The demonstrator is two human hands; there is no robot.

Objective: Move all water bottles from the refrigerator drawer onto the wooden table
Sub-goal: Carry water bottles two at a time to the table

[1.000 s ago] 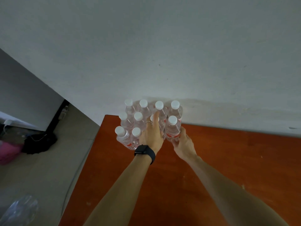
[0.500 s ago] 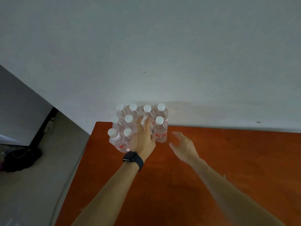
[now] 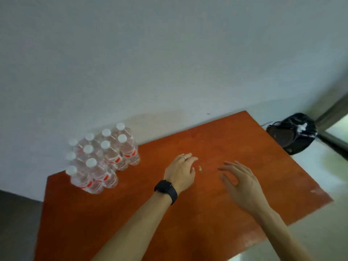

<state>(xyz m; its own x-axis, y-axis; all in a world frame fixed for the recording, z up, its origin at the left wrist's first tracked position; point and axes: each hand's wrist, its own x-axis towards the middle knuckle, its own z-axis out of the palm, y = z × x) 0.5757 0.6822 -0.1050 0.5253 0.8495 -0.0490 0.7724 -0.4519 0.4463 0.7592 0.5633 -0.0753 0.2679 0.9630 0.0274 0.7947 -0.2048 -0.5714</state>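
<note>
Head view. At the far left corner of the wooden table [image 3: 207, 213], against the pale wall [image 3: 169, 63], about ten water bottles [image 3: 103, 157] stand upright with white caps and red labels. They are packed so that neighbours touch, and the nearest two sit close to the table's left edge. The left hand [image 3: 180, 171], with a ring [image 3: 183, 157] and a dark watch [image 3: 165, 191] at the wrist, hovers over the middle of the table, fingers loosely curled around nothing. The right hand [image 3: 243, 183] hangs beside it with fingers spread and relaxed, also holding nothing. Both are well apart from the bottles. A small pale scrap [image 3: 200, 168] lies on the wood between the hands. A black-lined bin [image 3: 293, 133] stands on the floor past the table's far right corner.

The refrigerator drawer is out of view, so whether more bottles remain cannot be told.

Likely hazards:
- Setting another bottle against this tight, tall cluster may knock one over and topple its neighbours.
- The bottles near the edge could be pushed off the table.
- Chilled plastic may be slippery in the hand.
</note>
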